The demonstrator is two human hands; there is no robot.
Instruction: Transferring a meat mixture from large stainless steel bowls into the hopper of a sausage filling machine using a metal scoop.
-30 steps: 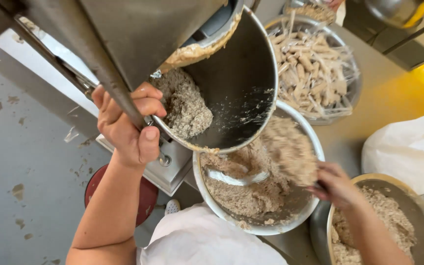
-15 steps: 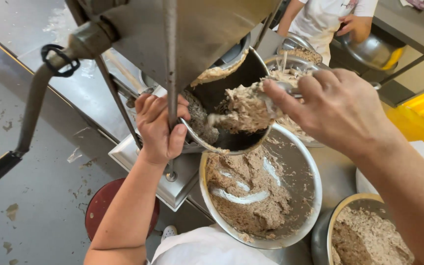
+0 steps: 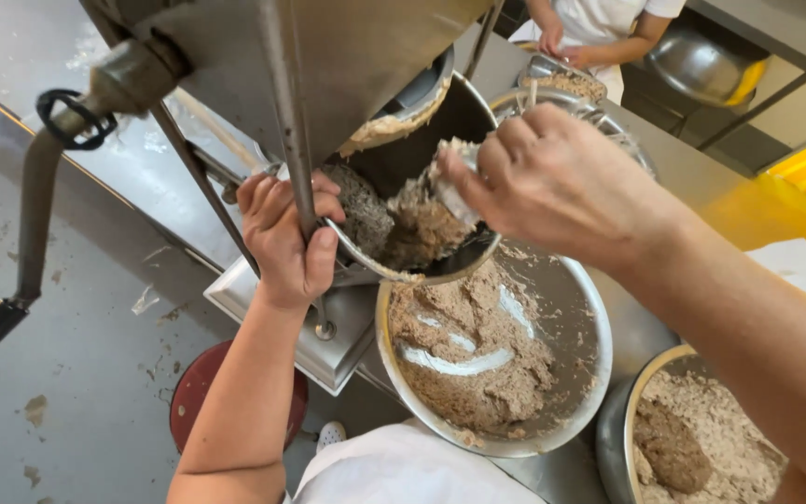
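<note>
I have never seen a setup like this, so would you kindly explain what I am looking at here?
This is one view from a camera worn on the person's head, looking down. The left hand grips a metal rod beside the rim of a tilted dark bowl on a steel machine. The right hand reaches into that bowl, fingers in brownish paste. Below stands a round steel bowl half full of the same paste, with another bowl at lower right. Another person stands behind.

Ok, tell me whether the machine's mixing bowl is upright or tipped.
Tipped. The mixing bowl leans with its mouth over the steel bowl below, the left hand gripping its rim.
</note>
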